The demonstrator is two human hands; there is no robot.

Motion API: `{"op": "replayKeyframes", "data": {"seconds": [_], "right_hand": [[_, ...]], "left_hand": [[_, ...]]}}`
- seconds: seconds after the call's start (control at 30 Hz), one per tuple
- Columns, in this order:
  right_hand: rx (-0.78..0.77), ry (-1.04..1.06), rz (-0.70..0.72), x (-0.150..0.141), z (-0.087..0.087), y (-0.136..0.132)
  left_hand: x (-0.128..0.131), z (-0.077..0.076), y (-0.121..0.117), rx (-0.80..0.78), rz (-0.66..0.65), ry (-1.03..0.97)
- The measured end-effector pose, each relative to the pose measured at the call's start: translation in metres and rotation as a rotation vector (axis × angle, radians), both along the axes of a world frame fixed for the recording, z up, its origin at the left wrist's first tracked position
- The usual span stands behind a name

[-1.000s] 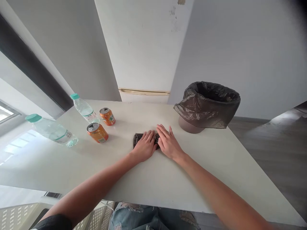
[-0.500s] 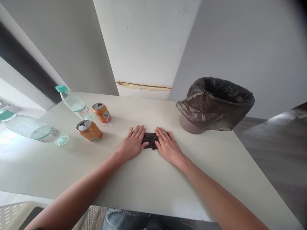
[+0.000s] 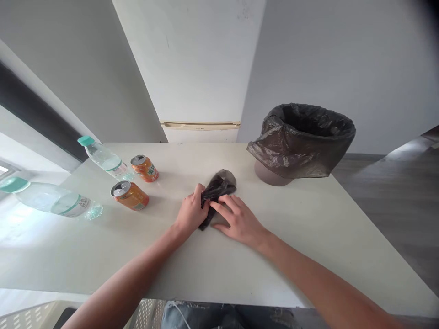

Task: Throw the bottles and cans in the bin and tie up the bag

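Note:
A small folded dark plastic bag [image 3: 219, 186] lies near the middle of the white table [image 3: 308, 237], one end lifted off the top. My left hand [image 3: 190, 214] is closed on the bag's near left part. Fingers of my right hand [image 3: 236, 219] are stretched out, with the fingertips pressing the bag's near end onto the table. Both forearms reach in from the near edge.
A bin lined with a dark bag [image 3: 303, 137] stands at the back right. On the left are two orange cans [image 3: 130, 195] [image 3: 145, 167] and two water bottles [image 3: 103, 157] [image 3: 51, 200]. A white fridge [image 3: 195, 82] stands behind the table.
Both hands lay flat on the bag, pressing it down. Now my left hand has closed on it and raised one end, while my right hand slid nearer.

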State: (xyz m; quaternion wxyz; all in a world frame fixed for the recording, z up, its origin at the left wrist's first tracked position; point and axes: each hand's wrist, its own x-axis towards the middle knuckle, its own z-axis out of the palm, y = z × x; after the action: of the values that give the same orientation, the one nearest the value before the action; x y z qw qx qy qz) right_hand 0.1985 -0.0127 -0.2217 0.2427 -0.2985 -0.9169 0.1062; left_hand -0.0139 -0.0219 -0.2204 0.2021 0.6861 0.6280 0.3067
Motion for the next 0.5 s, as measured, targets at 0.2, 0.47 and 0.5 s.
{"op": "replayKeyframes", "data": {"seconds": [0.2, 0.47, 0.5], "right_hand": [[-0.125, 0.136, -0.028, -0.001, -0.001, 0.013], [-0.568, 0.368, -0.214, 0.011, -0.010, 0.020], [-0.588, 0.402, -0.207, 0.009, -0.011, 0.019]], "left_hand": [[0.004, 0.003, -0.006, -0.037, -0.013, -0.395], [0.002, 0.005, -0.004, 0.137, -0.302, -0.095], [0.004, 0.005, -0.004, 0.125, -0.278, -0.132]]}}
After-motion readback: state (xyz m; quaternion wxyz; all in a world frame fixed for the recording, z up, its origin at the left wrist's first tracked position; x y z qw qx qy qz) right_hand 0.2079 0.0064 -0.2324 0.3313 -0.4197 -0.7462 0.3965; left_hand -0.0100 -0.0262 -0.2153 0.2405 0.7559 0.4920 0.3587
